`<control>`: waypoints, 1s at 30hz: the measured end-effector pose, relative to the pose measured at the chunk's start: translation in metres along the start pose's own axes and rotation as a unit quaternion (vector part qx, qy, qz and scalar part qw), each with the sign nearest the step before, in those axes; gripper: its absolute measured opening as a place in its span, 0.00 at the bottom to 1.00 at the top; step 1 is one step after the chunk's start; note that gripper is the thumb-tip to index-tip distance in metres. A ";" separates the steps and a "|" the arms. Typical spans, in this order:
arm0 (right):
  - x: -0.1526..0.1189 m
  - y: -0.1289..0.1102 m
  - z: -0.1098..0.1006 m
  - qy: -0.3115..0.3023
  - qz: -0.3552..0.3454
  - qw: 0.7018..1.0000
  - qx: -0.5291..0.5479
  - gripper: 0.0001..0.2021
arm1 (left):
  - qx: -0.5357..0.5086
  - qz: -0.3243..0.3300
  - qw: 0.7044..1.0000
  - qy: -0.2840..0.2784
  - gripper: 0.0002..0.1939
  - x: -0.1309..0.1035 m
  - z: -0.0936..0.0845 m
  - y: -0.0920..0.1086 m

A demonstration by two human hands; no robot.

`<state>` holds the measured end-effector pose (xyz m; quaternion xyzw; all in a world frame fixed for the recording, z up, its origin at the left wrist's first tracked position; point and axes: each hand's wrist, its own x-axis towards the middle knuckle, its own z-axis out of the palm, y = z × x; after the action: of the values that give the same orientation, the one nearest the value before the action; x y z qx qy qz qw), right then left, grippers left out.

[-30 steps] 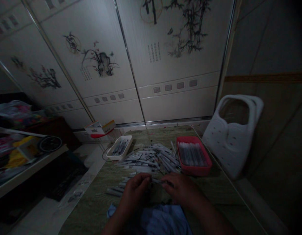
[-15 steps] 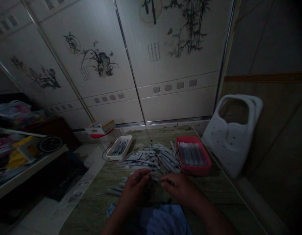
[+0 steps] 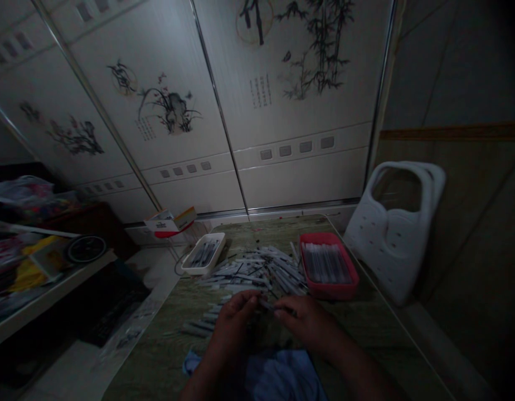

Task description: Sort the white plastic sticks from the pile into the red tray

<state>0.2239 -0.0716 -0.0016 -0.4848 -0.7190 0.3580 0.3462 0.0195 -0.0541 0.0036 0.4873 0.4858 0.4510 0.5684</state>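
Note:
Between my hands, low over the table, is a slim pen (image 3: 266, 304), dim and partly hidden by my fingers. My left hand (image 3: 237, 316) pinches its left end, and the fingers of my right hand (image 3: 301, 318) are closed on its right end. Just beyond them spreads a loose pile of white and grey pen parts (image 3: 257, 268). More grey pens (image 3: 199, 326) lie side by side left of my left hand. A red basket (image 3: 333, 291) full of clear tubes stands beyond my right hand. Thin dark sticks fill a white tray (image 3: 221, 243) at the far left.
Blue cloth (image 3: 278, 374) lies at the table's near edge, below my wrists. A white folding chair (image 3: 402, 239) leans right of the wooden-patterned table (image 3: 366, 340). Left of the table are an open box (image 3: 169, 224) and a cluttered shelf (image 3: 86, 264). Sliding panels (image 3: 299, 184) rise behind.
Both hands stay almost in place, still joined at the pen, which sits slightly differently between the fingers. The view has shifted a little.

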 end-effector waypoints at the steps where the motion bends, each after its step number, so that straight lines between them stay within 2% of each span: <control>1: 0.000 0.000 0.000 0.000 0.000 1.000 0.003 0.13 | -0.004 -0.002 1.000 0.003 0.16 0.000 0.000 0.000; 5: 0.002 0.003 0.003 -0.003 -0.006 1.000 0.018 0.13 | -0.054 -0.013 0.998 0.026 0.21 0.003 0.002 -0.004; 8: 0.003 0.004 0.004 -0.006 -0.006 1.000 0.022 0.13 | -0.083 -0.016 0.996 0.041 0.19 0.005 0.005 -0.009; 13: 0.002 0.004 0.003 -0.011 -0.005 1.000 0.020 0.13 | -0.036 -0.015 0.999 0.035 0.18 0.008 0.005 -0.010; 17: 0.002 0.004 0.003 -0.006 -0.009 1.000 0.016 0.13 | -0.052 -0.020 0.998 0.019 0.18 0.006 0.006 -0.004; 24: 0.004 0.008 0.006 -0.014 -0.014 1.000 0.009 0.12 | -0.081 -0.054 0.994 0.056 0.22 0.008 0.013 -0.009; 30: 0.002 0.005 0.004 -0.012 -0.005 1.000 0.012 0.13 | -0.057 -0.030 0.998 0.020 0.18 0.006 0.011 -0.002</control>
<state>0.2221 -0.0689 -0.0076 -0.4727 -0.7211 0.3709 0.3450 0.0308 -0.0494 0.0016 0.4304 0.4849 0.4707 0.5984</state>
